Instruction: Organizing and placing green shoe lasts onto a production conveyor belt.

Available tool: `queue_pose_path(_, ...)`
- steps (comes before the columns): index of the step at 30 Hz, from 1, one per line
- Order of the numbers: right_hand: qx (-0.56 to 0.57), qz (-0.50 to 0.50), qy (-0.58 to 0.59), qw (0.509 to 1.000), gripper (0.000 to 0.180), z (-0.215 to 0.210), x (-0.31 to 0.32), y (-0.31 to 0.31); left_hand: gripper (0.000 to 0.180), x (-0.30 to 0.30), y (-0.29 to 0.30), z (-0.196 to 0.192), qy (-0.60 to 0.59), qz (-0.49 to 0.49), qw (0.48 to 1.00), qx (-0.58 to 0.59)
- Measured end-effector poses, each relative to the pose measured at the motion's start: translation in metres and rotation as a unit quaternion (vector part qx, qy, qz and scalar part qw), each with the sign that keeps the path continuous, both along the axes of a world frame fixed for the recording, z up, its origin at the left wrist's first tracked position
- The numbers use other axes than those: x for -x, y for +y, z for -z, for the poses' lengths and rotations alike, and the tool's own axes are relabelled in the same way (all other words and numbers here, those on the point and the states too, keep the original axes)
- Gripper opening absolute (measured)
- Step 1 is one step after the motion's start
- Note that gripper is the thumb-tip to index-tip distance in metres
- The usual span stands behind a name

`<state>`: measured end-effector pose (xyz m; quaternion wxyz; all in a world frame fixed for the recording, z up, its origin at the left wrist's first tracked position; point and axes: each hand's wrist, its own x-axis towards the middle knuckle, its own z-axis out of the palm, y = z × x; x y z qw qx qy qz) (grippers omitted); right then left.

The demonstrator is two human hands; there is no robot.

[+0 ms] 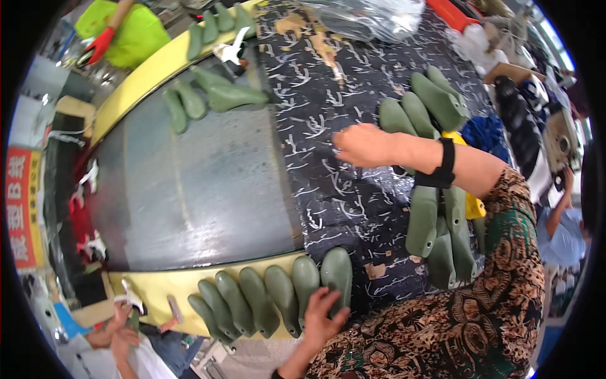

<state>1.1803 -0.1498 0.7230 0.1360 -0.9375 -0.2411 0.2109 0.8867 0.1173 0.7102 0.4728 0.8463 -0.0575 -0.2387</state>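
Observation:
A row of green shoe lasts (252,298) lies along the near edge of the table. At its right end, my left hand (325,316) rests over the lower part of one green shoe last (336,273), fingers spread and touching it. Over the black, scuffed table covering reaches my right hand (363,145), its fingers curled closed; anything inside them is hidden. A black band (446,163) circles my right wrist. Beneath and beside that forearm is a group of shoe lasts (421,218), partly covered by the arm.
A grey belt (196,183) with yellow side rails (161,63) runs left of the black covering (334,208). More shoe lasts (237,96) sit on its far part. Clear plastic bags (372,19) lie at the back. A co-worker's hands (120,322) are at lower left; another person (562,227) is at right.

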Motion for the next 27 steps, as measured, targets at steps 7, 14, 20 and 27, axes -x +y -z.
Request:
queue_pose_path(7,0.231,-0.169,0.158,0.945,0.047,0.044,-0.008,0.004,0.044,-0.284,0.033,0.072,-0.145,-0.068,0.983,-0.087)
queue_pose_path(14,0.116,-0.124,0.078,0.982,0.06,0.059,0.007,0.0,0.076,-0.517,-0.013,0.141,0.022,-0.506,0.859,0.073)
queue_pose_path(20,0.113,-0.108,0.095,0.983,0.055,0.063,0.001,-0.014,0.052,-0.523,-0.038,0.175,-0.121,-0.547,0.828,-0.005)
queue_pose_path(27,0.107,-0.126,0.077,0.983,0.056,0.057,-0.002,-0.015,0.031,-0.471,-0.009,0.172,-0.086,-0.28,0.954,0.057)
